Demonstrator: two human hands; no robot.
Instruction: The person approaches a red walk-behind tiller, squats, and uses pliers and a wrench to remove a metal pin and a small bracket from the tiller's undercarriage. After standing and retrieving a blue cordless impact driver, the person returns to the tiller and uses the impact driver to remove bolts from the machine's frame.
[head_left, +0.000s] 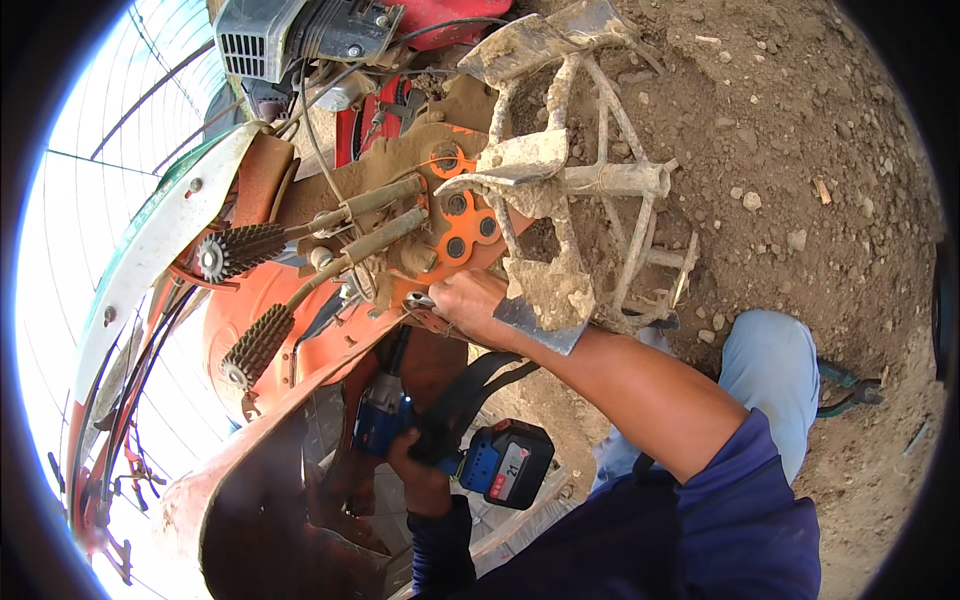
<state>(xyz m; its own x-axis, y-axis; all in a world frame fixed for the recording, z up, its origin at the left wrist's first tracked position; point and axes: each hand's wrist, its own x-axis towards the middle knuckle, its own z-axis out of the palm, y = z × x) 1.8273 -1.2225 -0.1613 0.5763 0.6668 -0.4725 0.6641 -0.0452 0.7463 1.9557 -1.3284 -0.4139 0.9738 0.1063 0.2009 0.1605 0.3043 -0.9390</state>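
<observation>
My left hand (pixel 408 462) is wrapped round the grip of a blue cordless impact driver (pixel 380 415) with a black battery. Its small lamp is lit, and its dark nose points up beneath the orange metal housing (pixel 345 345) of a dirt-covered machine. Above it, my right hand (pixel 468 300) is closed at the housing's edge, on a silver piece that looks like a wrench end (pixel 418 300). Fingers of that hand partly hide the piece. The place where the driver's nose meets the machine lies in shadow.
A muddy metal paddle wheel (pixel 540 180) stands above my right forearm. Two levers with ribbed black grips (pixel 258 345) stick out on the left. An engine (pixel 300 40) sits at the far end. Pliers with dark green handles (pixel 850 390) lie on the soil by my knee.
</observation>
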